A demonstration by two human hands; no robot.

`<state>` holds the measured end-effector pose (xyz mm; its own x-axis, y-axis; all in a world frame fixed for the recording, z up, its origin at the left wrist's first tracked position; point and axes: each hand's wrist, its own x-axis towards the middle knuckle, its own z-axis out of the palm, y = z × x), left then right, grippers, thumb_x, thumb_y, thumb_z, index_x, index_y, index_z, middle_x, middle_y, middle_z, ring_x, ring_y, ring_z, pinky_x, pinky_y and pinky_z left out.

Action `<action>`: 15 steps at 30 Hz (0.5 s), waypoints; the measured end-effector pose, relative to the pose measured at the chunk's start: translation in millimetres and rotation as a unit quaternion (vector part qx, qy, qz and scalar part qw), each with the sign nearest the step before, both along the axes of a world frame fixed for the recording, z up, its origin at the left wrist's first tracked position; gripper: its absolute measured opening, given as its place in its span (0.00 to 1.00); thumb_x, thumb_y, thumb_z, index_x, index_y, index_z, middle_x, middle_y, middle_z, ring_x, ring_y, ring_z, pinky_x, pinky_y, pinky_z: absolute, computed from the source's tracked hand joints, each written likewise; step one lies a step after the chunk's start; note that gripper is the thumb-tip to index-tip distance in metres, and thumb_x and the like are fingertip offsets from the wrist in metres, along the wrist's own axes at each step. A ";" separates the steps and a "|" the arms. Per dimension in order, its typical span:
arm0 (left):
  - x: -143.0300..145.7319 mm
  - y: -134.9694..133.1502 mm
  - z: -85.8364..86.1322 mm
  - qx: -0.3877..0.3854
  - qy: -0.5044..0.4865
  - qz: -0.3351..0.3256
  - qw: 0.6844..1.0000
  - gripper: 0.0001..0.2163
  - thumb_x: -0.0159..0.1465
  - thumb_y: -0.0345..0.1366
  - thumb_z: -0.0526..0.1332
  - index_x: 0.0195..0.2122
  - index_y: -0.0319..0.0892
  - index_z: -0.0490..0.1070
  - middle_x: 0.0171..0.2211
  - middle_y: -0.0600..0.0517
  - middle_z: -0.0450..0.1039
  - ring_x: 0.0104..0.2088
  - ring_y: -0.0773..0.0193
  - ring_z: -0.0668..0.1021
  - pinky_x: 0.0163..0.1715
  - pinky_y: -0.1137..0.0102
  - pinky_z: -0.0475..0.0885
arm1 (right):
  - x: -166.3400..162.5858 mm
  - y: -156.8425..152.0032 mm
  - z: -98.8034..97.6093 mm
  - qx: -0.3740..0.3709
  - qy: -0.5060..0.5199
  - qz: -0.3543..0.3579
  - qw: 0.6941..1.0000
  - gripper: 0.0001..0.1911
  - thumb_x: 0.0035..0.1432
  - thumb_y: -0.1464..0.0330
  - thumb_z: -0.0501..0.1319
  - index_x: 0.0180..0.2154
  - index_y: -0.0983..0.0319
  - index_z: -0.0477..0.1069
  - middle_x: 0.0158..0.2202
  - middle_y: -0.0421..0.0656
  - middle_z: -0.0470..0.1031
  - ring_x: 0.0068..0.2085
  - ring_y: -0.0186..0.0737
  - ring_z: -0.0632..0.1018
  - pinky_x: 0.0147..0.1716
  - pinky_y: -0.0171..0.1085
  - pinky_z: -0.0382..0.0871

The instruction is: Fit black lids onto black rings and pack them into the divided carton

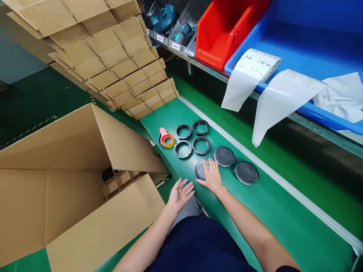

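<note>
My right hand (211, 175) lies over a round black air vent (200, 170) on the green table, fingers spread and partly covering it. Whether the fingers grip its edge I cannot tell, but they look stretched out. Two more round vents, a nearer one (246, 172) and a farther one (224, 156), lie flat to the right of that hand. Palm up and empty, my left hand (180, 194) hovers at the table's front edge with its fingers apart. Several black rings, one of them the front left ring (183, 149), are grouped beyond the hands.
A tape dispenser (166, 139) sits left of the rings. An open carton (76, 189) with cardboard dividers inside stands on the left. Stacked cardboard dividers (113, 64) rise at the table's far end. Above the table are a red bin (210, 41), a blue bin (306, 41) and hanging paper labels (278, 98).
</note>
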<state>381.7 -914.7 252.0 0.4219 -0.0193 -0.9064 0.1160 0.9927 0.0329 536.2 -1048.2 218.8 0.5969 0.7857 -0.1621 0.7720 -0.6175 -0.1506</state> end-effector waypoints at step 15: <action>28.7 8.8 -36.3 0.096 0.167 -0.127 0.973 0.08 0.64 0.29 0.54 0.40 0.41 0.71 0.32 0.50 0.77 0.31 0.64 0.81 0.30 0.70 0.78 | 57.0 -35.3 54.0 0.110 0.110 -0.104 0.982 0.37 0.68 0.51 0.51 0.69 0.64 0.50 0.72 0.49 0.50 0.72 0.50 0.50 0.70 0.57 0.43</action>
<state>410.5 -905.8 215.7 0.1070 0.0984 -0.9894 0.3922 0.9102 0.1330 593.1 -1083.5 272.9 0.7184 0.6803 -0.1455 0.5661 -0.6932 -0.4461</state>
